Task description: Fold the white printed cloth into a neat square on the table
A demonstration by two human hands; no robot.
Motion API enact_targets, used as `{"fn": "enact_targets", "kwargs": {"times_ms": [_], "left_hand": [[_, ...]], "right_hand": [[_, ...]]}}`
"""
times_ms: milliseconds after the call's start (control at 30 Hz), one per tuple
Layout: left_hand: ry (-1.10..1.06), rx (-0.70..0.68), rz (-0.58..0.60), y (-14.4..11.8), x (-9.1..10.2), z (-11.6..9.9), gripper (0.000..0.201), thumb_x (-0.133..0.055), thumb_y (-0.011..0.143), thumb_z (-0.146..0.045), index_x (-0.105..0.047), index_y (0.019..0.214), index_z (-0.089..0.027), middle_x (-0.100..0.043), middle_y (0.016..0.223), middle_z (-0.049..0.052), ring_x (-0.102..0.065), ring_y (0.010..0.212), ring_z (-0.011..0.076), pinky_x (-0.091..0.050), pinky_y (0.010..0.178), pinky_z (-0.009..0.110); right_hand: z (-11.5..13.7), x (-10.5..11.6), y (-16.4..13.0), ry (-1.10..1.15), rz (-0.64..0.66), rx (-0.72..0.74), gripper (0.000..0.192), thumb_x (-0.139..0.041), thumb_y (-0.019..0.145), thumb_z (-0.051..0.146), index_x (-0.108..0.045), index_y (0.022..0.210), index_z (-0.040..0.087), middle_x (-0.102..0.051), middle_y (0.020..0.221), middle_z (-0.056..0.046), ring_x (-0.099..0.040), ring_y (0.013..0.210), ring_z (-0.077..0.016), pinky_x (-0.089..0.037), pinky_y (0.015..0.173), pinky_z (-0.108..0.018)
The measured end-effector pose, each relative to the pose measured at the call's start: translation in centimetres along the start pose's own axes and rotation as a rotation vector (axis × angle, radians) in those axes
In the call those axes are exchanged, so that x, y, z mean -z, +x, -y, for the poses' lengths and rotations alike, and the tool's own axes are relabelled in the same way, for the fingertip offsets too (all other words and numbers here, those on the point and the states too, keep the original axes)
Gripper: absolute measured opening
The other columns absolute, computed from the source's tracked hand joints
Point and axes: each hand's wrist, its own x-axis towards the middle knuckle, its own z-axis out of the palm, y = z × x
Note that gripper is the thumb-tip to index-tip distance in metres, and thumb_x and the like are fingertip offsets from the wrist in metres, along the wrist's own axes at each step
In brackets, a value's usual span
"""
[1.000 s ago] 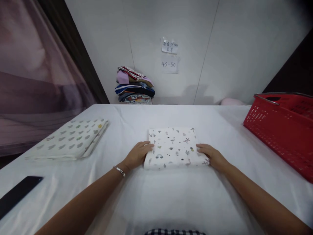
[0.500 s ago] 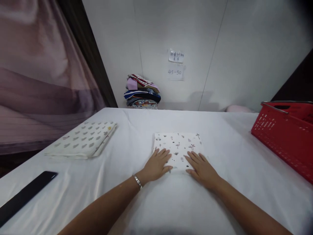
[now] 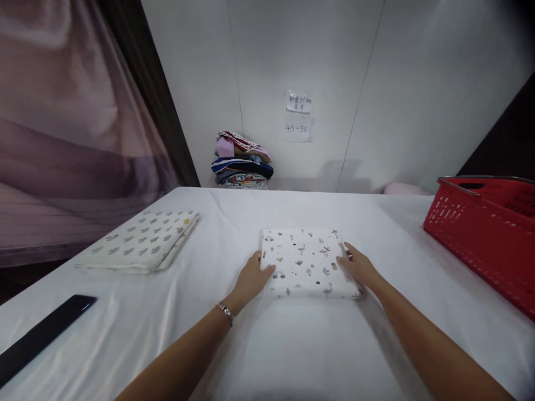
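At the centre of the frame, a folded white cloth (image 3: 306, 262) printed with small plants and birds lies flat on the white-covered table (image 3: 292, 345). Left hand (image 3: 251, 277) presses against the cloth's left edge, fingers together with the thumb over the top; right hand (image 3: 357, 267) rests at the right edge, fingers slightly spread on the fabric. A bracelet (image 3: 225, 312) circles the left wrist. At middle left lies a second folded cloth (image 3: 140, 240) with a leaf pattern, well apart. A dark flat device (image 3: 39, 337) sits at lower left. A red basket (image 3: 487, 234) stands at the right edge. A stack of folded clothes (image 3: 242, 161) rests against the far wall, near a paper note (image 3: 297, 129) reading "45-50"; the note above it is too blurred to read.
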Motion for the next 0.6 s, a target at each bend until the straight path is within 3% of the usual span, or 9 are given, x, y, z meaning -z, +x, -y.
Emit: {"fn": "enact_targets", "kwargs": {"times_ms": [133, 233, 333, 400, 433, 500, 600], "left_hand": [[0.037, -0.016, 0.022, 1.1, -0.1, 0.1, 0.070, -0.067, 0.066, -0.030, -0.040, 0.130, -0.017, -0.043, 0.135, 0.014, -0.042, 0.122, 0.0279, -0.032, 0.100, 0.035], [0.042, -0.102, 0.045, 3.7, 1.0, 0.1, 0.072, -0.067, 0.064, -0.022, -0.040, 0.131, -0.018, -0.047, 0.132, 0.012, -0.045, 0.119, 0.0260, -0.035, 0.099, 0.033], [0.083, -0.202, 0.078, 7.5, 3.0, -0.3, 0.067, -0.066, 0.065, -0.020, -0.045, 0.128, -0.021, -0.053, 0.126, 0.008, -0.052, 0.110, 0.0245, -0.039, 0.094, 0.032], [0.100, -0.165, 0.106, 9.6, 4.2, -0.6, 0.068, -0.071, 0.061, -0.024, -0.049, 0.125, -0.022, -0.056, 0.121, 0.008, -0.056, 0.103, 0.0248, -0.042, 0.089, 0.031], [0.090, -0.134, 0.091, 10.3, 4.6, -0.6, 0.069, -0.073, 0.059, -0.026, -0.050, 0.124, -0.022, -0.056, 0.122, 0.009, -0.056, 0.104, 0.0252, -0.042, 0.089, 0.031], [0.087, -0.076, 0.022, 10.7, 4.7, -0.6, 0.072, -0.074, 0.058, -0.034, -0.049, 0.124, -0.021, -0.051, 0.129, 0.010, -0.053, 0.110, 0.0268, -0.040, 0.091, 0.031], [0.180, 0.003, -0.131, 9.3, 4.1, 0.0, 0.075, -0.065, 0.067, -0.049, -0.042, 0.130, -0.016, -0.041, 0.138, 0.015, -0.045, 0.120, 0.0287, -0.036, 0.096, 0.033]], "right_hand": [[-0.2, -0.5, -1.0, -0.038, -0.036, 0.049, 0.073, -0.063, 0.069, 0.035, -0.036, 0.136, 0.024, -0.055, 0.123, -0.010, -0.050, 0.113, -0.0299, -0.039, 0.094, -0.040], [0.0, -1.8, -4.7, -0.014, -0.002, 0.035, 0.080, -0.062, 0.070, 0.036, -0.027, 0.141, 0.024, -0.055, 0.122, -0.011, -0.050, 0.113, -0.0300, -0.039, 0.092, -0.040], [0.3, -3.4, -10.0, 0.094, 0.205, 0.070, 0.092, -0.062, 0.071, 0.041, -0.009, 0.145, 0.023, -0.064, 0.102, -0.007, -0.060, 0.093, -0.0250, -0.046, 0.080, -0.037], [0.7, -3.8, -12.6, 0.148, 0.348, 0.126, 0.091, -0.057, 0.076, 0.045, -0.003, 0.145, 0.024, -0.065, 0.078, 0.000, -0.062, 0.070, -0.0207, -0.048, 0.065, -0.033], [0.8, -3.5, -13.2, 0.129, 0.331, 0.135, 0.084, -0.054, 0.078, 0.047, -0.009, 0.145, 0.025, -0.063, 0.070, 0.002, -0.060, 0.063, -0.0192, -0.047, 0.060, -0.032], [1.1, -2.4, -12.8, 0.064, 0.167, 0.159, 0.065, -0.050, 0.080, 0.049, -0.033, 0.138, 0.026, -0.061, 0.066, 0.002, -0.056, 0.059, -0.0175, -0.045, 0.058, -0.030], [1.3, -0.3, -9.2, 0.010, -0.044, 0.236, 0.044, -0.048, 0.080, 0.049, -0.058, 0.114, 0.023, -0.064, 0.084, -0.003, -0.058, 0.070, -0.0178, -0.045, 0.063, -0.029]]}}
